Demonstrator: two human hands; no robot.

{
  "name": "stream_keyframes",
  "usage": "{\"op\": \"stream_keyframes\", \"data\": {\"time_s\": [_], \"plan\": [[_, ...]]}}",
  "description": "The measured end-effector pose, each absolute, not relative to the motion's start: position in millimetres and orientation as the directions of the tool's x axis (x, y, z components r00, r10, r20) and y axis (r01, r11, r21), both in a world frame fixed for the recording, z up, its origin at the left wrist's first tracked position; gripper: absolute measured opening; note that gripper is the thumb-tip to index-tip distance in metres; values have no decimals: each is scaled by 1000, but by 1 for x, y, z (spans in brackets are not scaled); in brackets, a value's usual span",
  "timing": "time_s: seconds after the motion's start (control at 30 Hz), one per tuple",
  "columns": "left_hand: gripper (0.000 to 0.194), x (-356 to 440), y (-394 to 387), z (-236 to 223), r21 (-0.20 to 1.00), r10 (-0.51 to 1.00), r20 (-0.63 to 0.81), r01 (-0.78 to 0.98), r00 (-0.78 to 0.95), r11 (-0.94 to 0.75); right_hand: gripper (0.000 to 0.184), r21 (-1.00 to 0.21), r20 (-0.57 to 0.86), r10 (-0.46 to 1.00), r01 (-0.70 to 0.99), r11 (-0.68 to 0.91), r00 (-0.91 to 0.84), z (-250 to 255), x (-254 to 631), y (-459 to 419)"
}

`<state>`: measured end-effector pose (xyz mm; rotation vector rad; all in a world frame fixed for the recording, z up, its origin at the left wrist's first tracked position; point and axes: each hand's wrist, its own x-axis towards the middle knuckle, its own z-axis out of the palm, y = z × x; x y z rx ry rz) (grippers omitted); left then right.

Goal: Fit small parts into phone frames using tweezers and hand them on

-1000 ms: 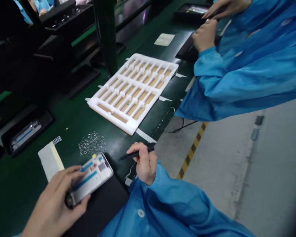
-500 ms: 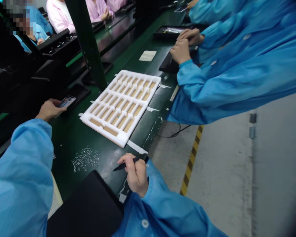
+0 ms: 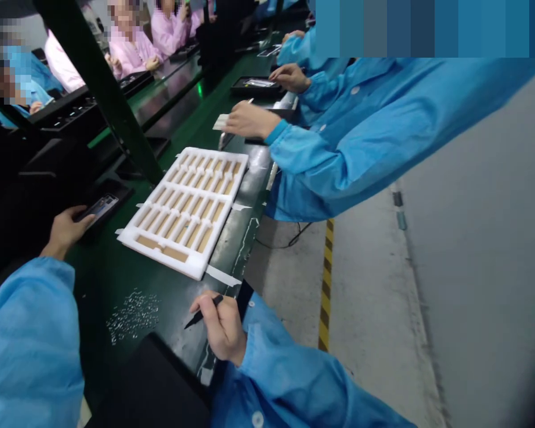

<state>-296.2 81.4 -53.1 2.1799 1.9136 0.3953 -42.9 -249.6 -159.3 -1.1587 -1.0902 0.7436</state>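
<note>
**Left hand at a flat device, right hand with a black tool**

The flat device (image 3: pixel 101 208) is at the left of the frame, in a dark tray (image 3: pixel 125 193). It is oblong, with a pale rim and some bluish and grey parts; its small details are too blurred to tell.

The left hand (image 3: pixel 66 229) reaches far forward, its thumb and fingers at the near end of the device. I cannot tell if they grip it. The right hand (image 3: pixel 223 327), at the lower middle, is closed around a slim black tool (image 3: pixel 198 318), whose tip points to the lower left.

The edge of the green surface (image 3: pixel 178 303) runs from the lower middle toward the upper right. A white slotted tray (image 3: pixel 196 264) and a green post (image 3: pixel 111 101) limit the room to the right of the device. Between the two hands lie small shiny pieces (image 3: pixel 134 315), with bare surface around them.
</note>
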Motion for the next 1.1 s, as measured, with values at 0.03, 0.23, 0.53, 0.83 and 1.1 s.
{"op": "stream_keyframes", "data": {"time_s": [0.03,0.23,0.53,0.83,1.1], "plan": [[48,-291,71,-48,331,992,64,935,110,-125,58,-960,278,902,65,272,331,-159,-43,-249],[50,-254,-10,-31,376,954,-33,888,298,-264,62,-983,148,942,-56,173,301,-161,-44,-249],[55,-151,-60,-38,406,759,-132,734,637,-545,62,-980,111,939,-121,158,325,-165,-51,-250],[42,2,28,-42,373,900,73,825,430,-424,52,-978,207,902,69,196,379,-171,-51,-251],[39,41,35,-76,444,931,182,818,317,-365,53,-937,328,864,247,246,382,-179,-47,-241]]}}
